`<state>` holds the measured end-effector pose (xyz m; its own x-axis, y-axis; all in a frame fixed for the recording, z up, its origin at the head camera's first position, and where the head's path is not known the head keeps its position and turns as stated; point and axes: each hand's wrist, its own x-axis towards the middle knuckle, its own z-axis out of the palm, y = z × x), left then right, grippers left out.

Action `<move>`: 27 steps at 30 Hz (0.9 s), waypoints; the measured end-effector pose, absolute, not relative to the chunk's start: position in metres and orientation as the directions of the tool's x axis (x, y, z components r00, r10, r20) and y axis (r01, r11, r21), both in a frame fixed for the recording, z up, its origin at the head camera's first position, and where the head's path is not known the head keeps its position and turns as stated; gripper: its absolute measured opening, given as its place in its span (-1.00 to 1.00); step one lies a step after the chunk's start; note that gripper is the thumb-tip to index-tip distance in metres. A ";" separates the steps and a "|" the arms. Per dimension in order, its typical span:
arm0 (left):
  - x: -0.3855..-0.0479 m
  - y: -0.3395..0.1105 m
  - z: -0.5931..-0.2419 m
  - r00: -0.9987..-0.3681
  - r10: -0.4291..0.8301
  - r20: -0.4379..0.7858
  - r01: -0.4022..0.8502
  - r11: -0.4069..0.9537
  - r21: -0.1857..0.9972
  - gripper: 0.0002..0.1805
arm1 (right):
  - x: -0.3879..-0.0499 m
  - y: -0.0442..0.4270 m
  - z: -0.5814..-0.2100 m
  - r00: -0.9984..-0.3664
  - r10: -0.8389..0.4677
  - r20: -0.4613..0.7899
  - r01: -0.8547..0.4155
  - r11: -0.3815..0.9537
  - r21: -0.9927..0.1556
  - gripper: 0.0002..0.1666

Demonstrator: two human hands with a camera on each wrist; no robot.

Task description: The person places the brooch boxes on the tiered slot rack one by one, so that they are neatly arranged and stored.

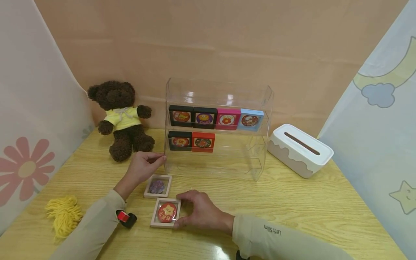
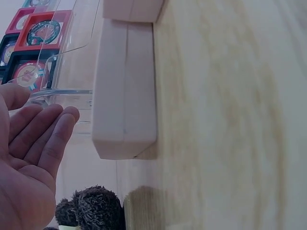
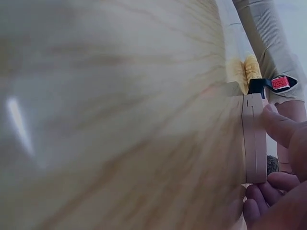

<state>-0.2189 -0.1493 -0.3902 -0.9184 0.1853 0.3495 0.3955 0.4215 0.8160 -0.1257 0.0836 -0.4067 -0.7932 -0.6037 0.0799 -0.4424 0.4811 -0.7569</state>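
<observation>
A clear acrylic display rack [image 1: 214, 164] stands at the back of the table. My left hand [image 1: 143, 167] pinches its lower left edge between thumb and fingertips; in the left wrist view that hand [image 2: 33, 148] is palm-up beside the clear edge. My right hand [image 1: 203, 211] grips the right side of a pale pink display frame [image 1: 155, 216] with a red star badge inside, thumb at the near corner and fingers at the far one. The frame [image 3: 255, 139] lies flat on the table. Just behind it lies a second pale pink frame [image 1: 147, 195] holding a purple piece.
Several framed badges, such as a red one [image 1: 203, 142] and a light blue one [image 1: 250, 120], fill two rack tiers at the left and across. A brown teddy bear [image 1: 125, 119] sits left, a tissue box [image 1: 299, 150] stands right, and yellow yarn [image 1: 64, 216] lies front left.
</observation>
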 end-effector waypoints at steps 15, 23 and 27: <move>-0.220 -0.152 -0.390 -0.925 0.192 0.327 0.379 0.428 0.820 -0.70 | -0.125 0.086 -0.404 -0.804 -0.591 0.066 -0.384 0.432 -0.816 -0.25; -0.219 -0.153 -0.388 -0.930 0.203 0.308 0.367 0.428 0.826 -0.69 | -0.127 0.094 -0.401 -0.815 -0.564 0.134 -0.359 0.309 -0.881 -0.53; -0.219 -0.152 -0.388 -0.925 0.213 0.314 0.376 0.404 0.834 -0.71 | -0.127 0.099 -0.400 -0.839 -0.528 0.134 -0.293 0.229 -0.928 -0.66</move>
<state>-0.2189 -0.1523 -0.3877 -0.9251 0.2134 0.3140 0.3762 0.4038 0.8339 -0.1268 0.0986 -0.4000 -0.8386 -0.5279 0.1344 -0.2930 0.2291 -0.9283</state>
